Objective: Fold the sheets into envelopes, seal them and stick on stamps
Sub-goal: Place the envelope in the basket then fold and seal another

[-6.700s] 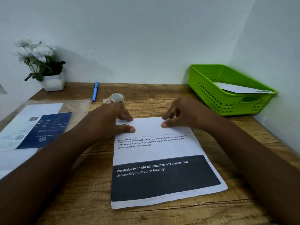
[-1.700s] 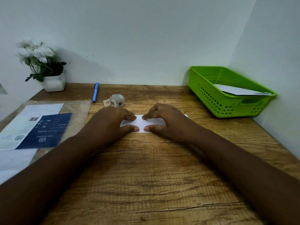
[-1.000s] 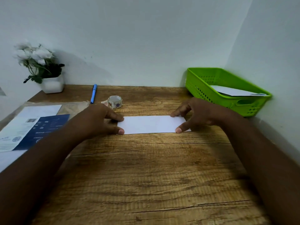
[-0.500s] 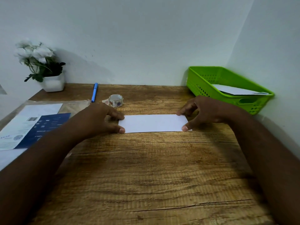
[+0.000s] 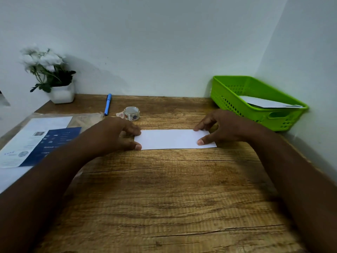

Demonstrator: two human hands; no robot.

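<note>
A folded white sheet [image 5: 173,139] lies flat on the wooden desk [image 5: 164,189] as a long narrow strip. My left hand [image 5: 116,133] rests at its left end, thumb and fingertips touching the short edge. My right hand [image 5: 220,127] is at the right end, thumb pressed on the paper and fingers on its far corner. A small roll of stamp tape [image 5: 131,113] stands just behind the sheet, to the left of centre.
A blue pen [image 5: 108,104] lies near the back wall. A green basket [image 5: 228,88] at the back right holds a white envelope [image 5: 268,104]. Printed sheets in a clear sleeve [image 5: 36,141] lie at the left. A white flower pot [image 5: 63,93] stands in the back-left corner.
The printed sheet has been folded down into a narrow white strip. My hands slid apart from its middle to its two ends; in the last half second they barely moved.
</note>
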